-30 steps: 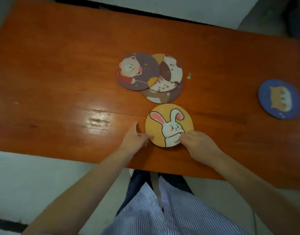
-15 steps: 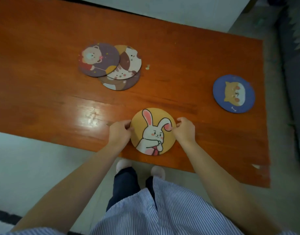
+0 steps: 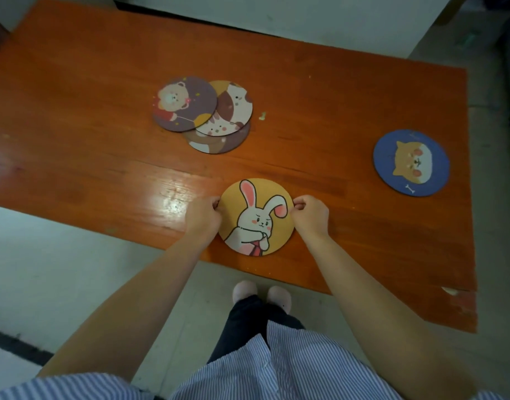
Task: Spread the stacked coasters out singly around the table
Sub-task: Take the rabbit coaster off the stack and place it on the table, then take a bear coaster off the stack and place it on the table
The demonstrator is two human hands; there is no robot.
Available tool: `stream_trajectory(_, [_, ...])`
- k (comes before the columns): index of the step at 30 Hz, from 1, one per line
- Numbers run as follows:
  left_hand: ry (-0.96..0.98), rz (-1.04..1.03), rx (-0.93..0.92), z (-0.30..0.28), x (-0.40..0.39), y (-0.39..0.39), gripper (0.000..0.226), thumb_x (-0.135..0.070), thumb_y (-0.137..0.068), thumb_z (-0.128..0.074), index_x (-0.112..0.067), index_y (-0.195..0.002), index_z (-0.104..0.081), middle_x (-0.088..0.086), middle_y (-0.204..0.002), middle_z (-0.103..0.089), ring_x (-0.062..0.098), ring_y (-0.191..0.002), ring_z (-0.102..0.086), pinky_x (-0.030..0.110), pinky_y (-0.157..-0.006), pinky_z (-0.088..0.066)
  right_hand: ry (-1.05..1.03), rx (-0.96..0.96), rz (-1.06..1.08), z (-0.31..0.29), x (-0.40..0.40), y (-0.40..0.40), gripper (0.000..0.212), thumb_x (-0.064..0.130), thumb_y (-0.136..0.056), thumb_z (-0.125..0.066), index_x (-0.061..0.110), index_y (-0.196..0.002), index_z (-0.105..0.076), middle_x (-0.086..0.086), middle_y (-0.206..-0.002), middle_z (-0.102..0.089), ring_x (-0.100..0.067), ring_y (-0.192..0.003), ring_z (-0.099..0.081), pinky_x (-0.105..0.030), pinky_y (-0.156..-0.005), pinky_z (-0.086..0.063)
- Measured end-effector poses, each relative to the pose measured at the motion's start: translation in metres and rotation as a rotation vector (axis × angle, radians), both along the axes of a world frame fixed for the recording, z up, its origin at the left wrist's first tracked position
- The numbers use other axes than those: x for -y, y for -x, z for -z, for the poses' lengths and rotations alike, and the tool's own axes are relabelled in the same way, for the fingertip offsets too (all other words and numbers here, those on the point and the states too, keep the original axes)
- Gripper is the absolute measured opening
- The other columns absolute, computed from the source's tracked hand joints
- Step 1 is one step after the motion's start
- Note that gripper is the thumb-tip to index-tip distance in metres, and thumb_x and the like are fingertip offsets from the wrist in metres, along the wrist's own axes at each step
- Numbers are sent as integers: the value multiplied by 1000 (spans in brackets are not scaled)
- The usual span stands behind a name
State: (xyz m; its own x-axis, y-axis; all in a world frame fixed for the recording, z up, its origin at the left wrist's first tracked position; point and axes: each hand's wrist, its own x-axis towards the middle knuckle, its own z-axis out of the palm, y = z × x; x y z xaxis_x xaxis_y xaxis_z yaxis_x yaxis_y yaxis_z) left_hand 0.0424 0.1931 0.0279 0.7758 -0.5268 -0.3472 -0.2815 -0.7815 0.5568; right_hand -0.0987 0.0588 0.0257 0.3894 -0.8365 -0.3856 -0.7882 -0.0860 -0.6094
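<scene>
The left hand (image 3: 202,219) and the right hand (image 3: 309,215) each pinch an opposite side of the yellow rabbit coaster (image 3: 256,217), fingers curled closed on its rim, the left on its left side and the right on its right. That coaster lies flat on the orange wooden desk (image 3: 75,116) close to the near edge, about midway along it. Farther in, toward the middle of the desk, three coasters overlap in a loose pile: a purple bear coaster (image 3: 184,103) on top at the left, a brown-and-white coaster (image 3: 232,111) partly beneath it, and another coaster (image 3: 219,142) lowest. A blue dog coaster (image 3: 411,162) lies alone near the right edge, well apart from the others.
</scene>
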Motion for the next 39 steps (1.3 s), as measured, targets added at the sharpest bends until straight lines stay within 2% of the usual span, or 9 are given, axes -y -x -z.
stream_trajectory(6, [-45, -10, 17, 5, -10, -21, 21, 6, -77, -46, 2, -81, -66, 21, -72, -62, 30, -65, -52, 31, -56, -36, 39, -54, -80, 5, -10, -23, 20, 4, -88, -52, 1, -105, -63, -17, -110, -65, -29, -98, -61, -34, -73, -50])
stream_trajectory(9, [-37, 20, 41, 9, -12, -21, 18, 2, -80, -46, 4, -80, -63, 25, -76, -63, 33, -65, -53, 36, -56, -39, 100, -94, -124, 7, -13, -22, 22, 6, -89, -53, 3, -109, -60, -16, -111, -63, -29, -99, -60, -39, -77, -53])
stream_trajectory(11, [-58, 32, 76, 10, -13, -20, 18, -4, -84, -47, 1, -87, -64, 23, -86, -64, 37, -75, -57, 41, -64, -47, 149, -114, -156, 8, -15, -22, 25, 8, -90, -53, 5, -114, -57, -15, -114, -61, -29, -104, -57, -39, -81, -52])
stream_trajectory(15, [-128, 76, 133, 8, -17, -22, 26, -17, -89, -47, -8, -110, -60, 18, -110, -58, 36, -100, -54, 44, -82, -50, 241, -223, -257, 6, -21, -26, 30, 14, -90, -54, 8, -119, -52, -15, -123, -52, -30, -114, -47, -39, -88, -48])
stream_trajectory(18, [-134, 107, 173, 6, -24, -38, 30, -25, -89, -47, -10, -113, -58, 15, -120, -53, 33, -109, -49, 45, -87, -49, 288, -268, -303, 1, -25, -38, 27, 18, -90, -53, 10, -116, -54, -10, -125, -50, -28, -117, -44, -41, -96, -41])
stream_trajectory(23, [-172, 139, 257, -1, -53, -112, 31, -23, -89, -47, -5, -111, -59, 18, -131, -46, 34, -120, -42, 45, -95, -43, 330, -63, -303, -18, -45, -112, 18, 18, -89, -53, 12, -101, -65, -7, -112, -63, -28, -116, -50, -56, -112, -20])
stream_trajectory(28, [-283, 264, 323, -13, -90, -216, 30, -22, -89, -45, -3, -107, -59, 20, -124, -49, 38, -116, -43, 45, -94, -42, 356, -37, -391, -29, -70, -205, 18, 13, -87, -53, 3, -97, -64, -15, -103, -66, -30, -105, -56, -45, -93, -48])
stream_trajectory(35, [-290, 383, 358, -2, -133, -324, 38, -27, -92, -43, -3, -122, -49, 18, -142, -37, 33, -133, -29, 43, -108, -32, 353, -216, -400, -23, -92, -288, 31, 21, -90, -55, 3, -116, -57, -16, -120, -59, -31, -113, -53, -42, -95, -46])
stream_trajectory(39, [-289, 441, 323, 19, -139, -356, 60, -40, -92, -40, -5, -139, -26, 12, -153, -21, 28, -143, -11, 41, -117, -17, 421, -329, -412, -17, -92, -322, 37, 32, -91, -53, 5, -115, -56, -17, -120, -58, -32, -114, -51, -44, -98, -44])
